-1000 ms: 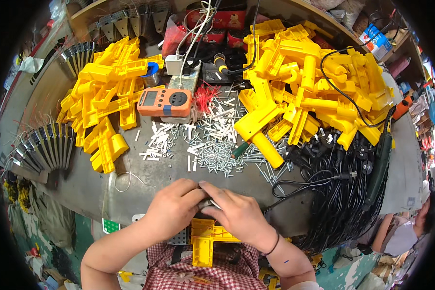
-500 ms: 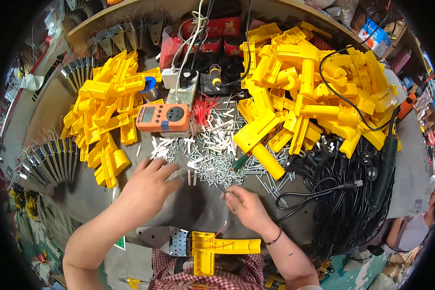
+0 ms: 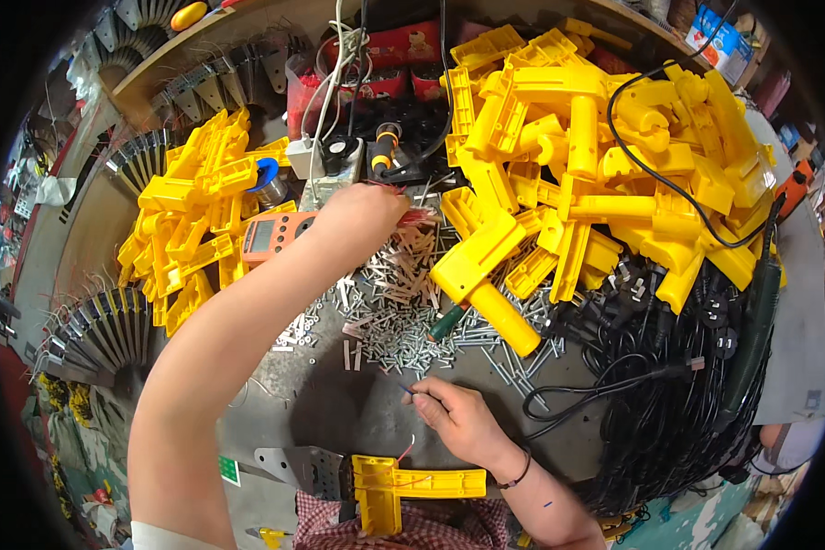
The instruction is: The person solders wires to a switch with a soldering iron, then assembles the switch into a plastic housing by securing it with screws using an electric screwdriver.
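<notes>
My left hand (image 3: 374,218) reaches far forward over the bench, its fingers bunched down on a bundle of short red wires (image 3: 422,218); the fingertips are mostly hidden. My right hand (image 3: 458,417) pinches a thin dark piece (image 3: 406,389) between thumb and forefinger; its exact kind is too small to tell. Close to me lies a yellow T-shaped plastic housing half (image 3: 435,483) with its ribbed inside up and a red wire across it. A perforated metal bracket (image 3: 316,469) adjoins its left end. White sleeves and screws (image 3: 385,302) spread between my hands.
Yellow housings lie heaped at left (image 3: 192,197) and right (image 3: 605,165). An orange multimeter (image 3: 264,236) is partly behind my left forearm. A soldering iron (image 3: 385,151) rests at the back. A green-handled screwdriver (image 3: 447,324) touches the screws. Black plug cables (image 3: 660,403) pile at right.
My left hand has moved forward and right, from beside the white sleeves to the red wires. My right hand keeps its pinch and has barely moved. The whole view has shifted slightly.
</notes>
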Motion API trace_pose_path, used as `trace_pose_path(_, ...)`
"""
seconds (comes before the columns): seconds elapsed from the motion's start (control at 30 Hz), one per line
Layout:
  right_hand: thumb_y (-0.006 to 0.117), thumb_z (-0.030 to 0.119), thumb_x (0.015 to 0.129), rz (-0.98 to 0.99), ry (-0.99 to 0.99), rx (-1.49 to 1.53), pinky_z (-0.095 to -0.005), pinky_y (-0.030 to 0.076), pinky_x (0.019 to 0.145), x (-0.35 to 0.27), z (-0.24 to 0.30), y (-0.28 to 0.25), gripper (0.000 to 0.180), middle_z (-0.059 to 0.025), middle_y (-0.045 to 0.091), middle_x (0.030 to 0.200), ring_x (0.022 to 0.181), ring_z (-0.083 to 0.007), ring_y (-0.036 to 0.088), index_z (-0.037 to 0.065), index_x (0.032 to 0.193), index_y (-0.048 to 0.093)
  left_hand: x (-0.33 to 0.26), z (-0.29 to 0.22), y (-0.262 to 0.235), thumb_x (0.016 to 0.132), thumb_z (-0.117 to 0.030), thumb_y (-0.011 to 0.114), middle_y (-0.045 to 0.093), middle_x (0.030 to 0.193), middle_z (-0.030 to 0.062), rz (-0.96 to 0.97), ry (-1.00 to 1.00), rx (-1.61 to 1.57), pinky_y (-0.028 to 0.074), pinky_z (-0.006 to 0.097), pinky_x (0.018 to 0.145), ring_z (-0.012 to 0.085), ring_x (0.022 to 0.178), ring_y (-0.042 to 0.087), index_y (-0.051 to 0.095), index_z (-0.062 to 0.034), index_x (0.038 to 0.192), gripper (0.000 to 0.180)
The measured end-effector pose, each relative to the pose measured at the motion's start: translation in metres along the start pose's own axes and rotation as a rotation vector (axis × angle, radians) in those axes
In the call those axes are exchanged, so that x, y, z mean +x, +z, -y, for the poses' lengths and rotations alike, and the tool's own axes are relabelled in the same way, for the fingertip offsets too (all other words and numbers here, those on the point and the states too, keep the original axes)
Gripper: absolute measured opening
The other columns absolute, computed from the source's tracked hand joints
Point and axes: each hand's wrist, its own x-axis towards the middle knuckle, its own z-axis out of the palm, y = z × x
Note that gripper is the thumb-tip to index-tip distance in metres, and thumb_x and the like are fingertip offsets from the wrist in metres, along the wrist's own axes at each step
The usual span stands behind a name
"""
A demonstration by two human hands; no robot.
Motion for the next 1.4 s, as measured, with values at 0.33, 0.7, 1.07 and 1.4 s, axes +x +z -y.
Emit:
trace_pose_path(0.33,0.048,0.014,0.092,-0.025,0.093,0.09,-0.0299,0.045,0.059,0.0,0.002,-0.001,0.015,-0.0102,0.056,0.071,0.064,-0.0183,0.058,0.001,0.097,0.053,-0.107,-0.015,0.001,0.067,0.002,0.068,0.061,0.097,0.0141,-0.069,-0.182,-0.587,0.05,0.034,0.068,0.0262,0.078,0.063,0.039,-0.0124,0.131,0.072)
trace_pose_path(0.7,0.062,0.012,0.083,-0.187,0.005,0.146,-0.0229,0.043,0.079,0.023,0.005,0.012,0.027,-0.0061,0.062,0.096,0.087,-0.0066,0.054,-0.001,0.106,0.057,-0.16,-0.057,0.018,0.077,0.001,0.064,0.065,0.09,0.0074,-0.147,-0.607,-1.212,0.049,0.024,0.074,0.0108,0.082,0.061,0.06,0.0015,0.101,0.024)
trace_pose_path(1.07,0.065,0.009,0.082,-0.224,-0.079,-0.019,-0.0208,0.046,0.062,0.007,0.029,0.011,0.01,0.0006,0.063,0.075,0.068,-0.0037,0.056,0.0,0.084,0.06,-0.172,-0.087,0.003,0.077,-0.007,0.065,0.064,0.088,0.0089,-0.111,-0.48,-1.319,0.048,0.029,0.073,0.0152,0.082,0.062,0.062,-0.0015,0.094,0.018)
trace_pose_path(1.4,0.066,0.006,0.079,0.002,-0.21,-0.121,-0.0218,0.044,0.057,-0.003,0.044,0.015,0.011,-0.004,0.063,0.072,0.063,-0.0063,0.055,0.002,0.089,0.063,-0.209,-0.099,0.001,0.07,-0.003,0.068,0.062,0.095,0.0127,-0.247,-0.289,-1.227,0.046,0.033,0.079,0.025,0.093,0.06,0.059,0.0004,0.097,0.029)
